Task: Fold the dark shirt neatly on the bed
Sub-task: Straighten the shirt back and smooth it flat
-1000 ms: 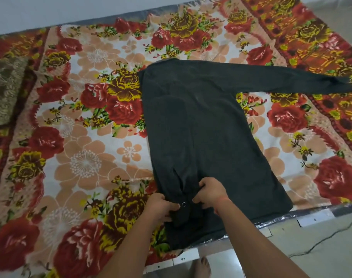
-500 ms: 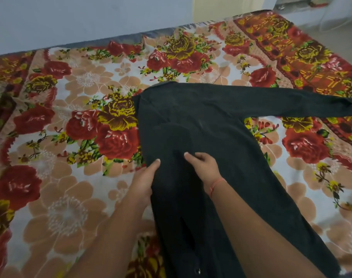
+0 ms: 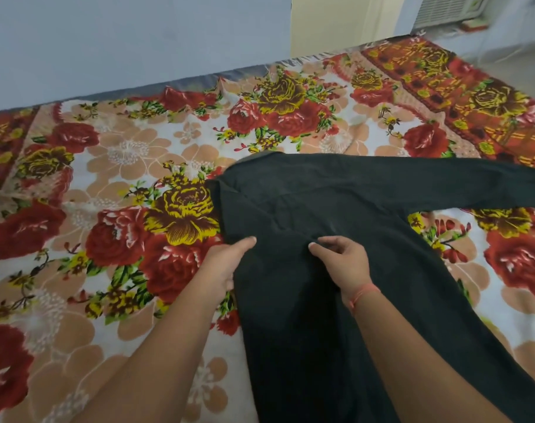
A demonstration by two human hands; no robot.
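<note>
Dark shirt (image 3: 336,209): long axis runs away from person; left hand (image 3: 226,267) flat at its left edge, right hand (image 3: 342,264) loosely spread mid-body; unfolded sleeve (image 3: 443,184) extends right.

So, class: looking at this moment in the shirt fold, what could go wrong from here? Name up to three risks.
1. The right sleeve lies stretched out sideways; folding the body first could trap it unevenly.
2. The dark shirt shows creases near the right hand; unsmoothed, they may get pressed into the fold.
3. The left hand rests at the folded left edge with no firm grip; that edge might slip out of line.
</note>
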